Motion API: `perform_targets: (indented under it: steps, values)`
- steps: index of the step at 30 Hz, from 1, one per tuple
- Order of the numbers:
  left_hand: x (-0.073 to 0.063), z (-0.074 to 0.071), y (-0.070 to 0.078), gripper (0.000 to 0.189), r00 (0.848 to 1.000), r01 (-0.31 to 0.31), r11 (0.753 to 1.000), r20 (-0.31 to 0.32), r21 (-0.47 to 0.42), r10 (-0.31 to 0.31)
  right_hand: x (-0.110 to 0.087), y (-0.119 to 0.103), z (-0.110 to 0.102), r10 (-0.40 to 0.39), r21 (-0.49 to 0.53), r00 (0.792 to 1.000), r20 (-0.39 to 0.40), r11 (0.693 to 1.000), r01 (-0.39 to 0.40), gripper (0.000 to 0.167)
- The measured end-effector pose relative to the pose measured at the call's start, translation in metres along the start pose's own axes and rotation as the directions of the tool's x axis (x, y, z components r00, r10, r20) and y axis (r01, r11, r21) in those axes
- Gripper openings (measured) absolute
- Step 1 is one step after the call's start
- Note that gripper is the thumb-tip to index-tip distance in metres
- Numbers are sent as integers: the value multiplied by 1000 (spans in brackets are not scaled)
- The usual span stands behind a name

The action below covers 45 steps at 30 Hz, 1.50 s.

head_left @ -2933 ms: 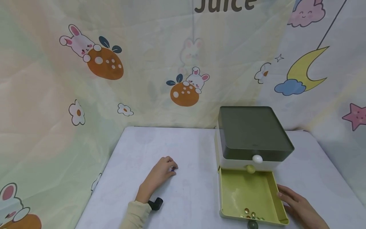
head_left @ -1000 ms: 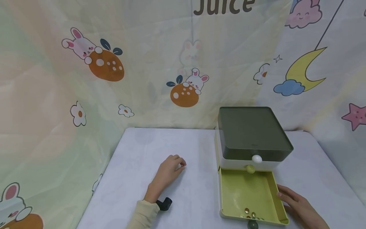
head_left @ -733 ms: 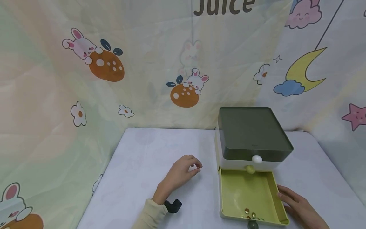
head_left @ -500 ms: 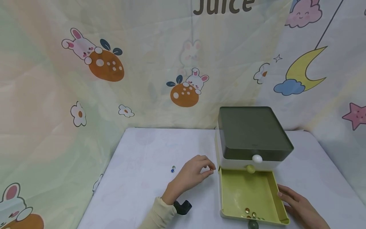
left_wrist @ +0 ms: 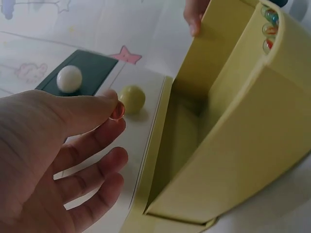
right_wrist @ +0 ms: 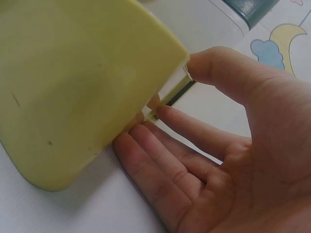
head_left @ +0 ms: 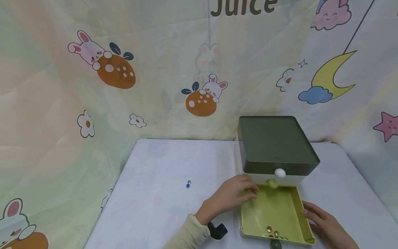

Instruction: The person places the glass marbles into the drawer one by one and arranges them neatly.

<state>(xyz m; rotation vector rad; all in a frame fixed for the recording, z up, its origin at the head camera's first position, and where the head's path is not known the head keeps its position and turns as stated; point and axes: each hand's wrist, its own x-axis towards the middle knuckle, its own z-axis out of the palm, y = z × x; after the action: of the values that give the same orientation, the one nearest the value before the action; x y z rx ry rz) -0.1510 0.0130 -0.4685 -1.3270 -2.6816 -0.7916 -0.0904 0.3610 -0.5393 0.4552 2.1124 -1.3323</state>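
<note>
My left hand (head_left: 231, 195) pinches a reddish glass marble (left_wrist: 117, 110) between thumb and index finger, its other fingers loosely bent. It hangs over the left wall of a pulled-out yellow-green drawer (head_left: 273, 204). Several glass marbles (head_left: 269, 229) lie along the drawer's front end; in the left wrist view, marbles (left_wrist: 269, 30) show in the corner. On the drawer's right wall, my right hand (head_left: 329, 224) holds the edge, thumb at the rim and fingers against the outside. A blue marble (head_left: 188, 186) and a greenish marble (head_left: 189, 182) lie on the table.
The drawer belongs to a small cabinet with a dark green top (head_left: 276, 141). A white knob (head_left: 280, 173) and a yellow-green knob (head_left: 273, 184) stick out above the drawer; a dark knob (head_left: 275, 244) is on its front. Behind hangs a printed cloth (head_left: 161, 62).
My left hand has moved right across the table from the loose marbles to the drawer, carrying the reddish marble and uncovering the blue and greenish ones. The right hand stays on the drawer.
</note>
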Motion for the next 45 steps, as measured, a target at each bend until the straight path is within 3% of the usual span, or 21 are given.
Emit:
perform_targets:
  steps: [9, 18, 27, 38, 45]
  values:
    - [13, 13, 18, 16, 999, -27, 998, 25, 56, 26, 0, 1, -2, -5, -6, 1000, -2, 1000, 5, 109]
    - [28, 31, 31, 17, 990, -69, 993, 130, 95, 56, 0, 1, -2, -10, -15, 1000, 2, 1000, 10, 105]
    - [42, 49, 37, 15, 980, -99, 970, 191, 220, 57, 0, -2, -2, -28, -1, 1000, 8, 1000, 28, 103]
    - [45, 68, 35, 11, 969, -103, 940, 247, 326, 21, -2, -2, -1, -41, 3, 999, -1, 999, 41, 100]
    - [38, 77, 30, 8, 965, -86, 942, 262, 325, -2, 1, 0, -1, -10, -1, 1000, 2, 1000, 10, 109]
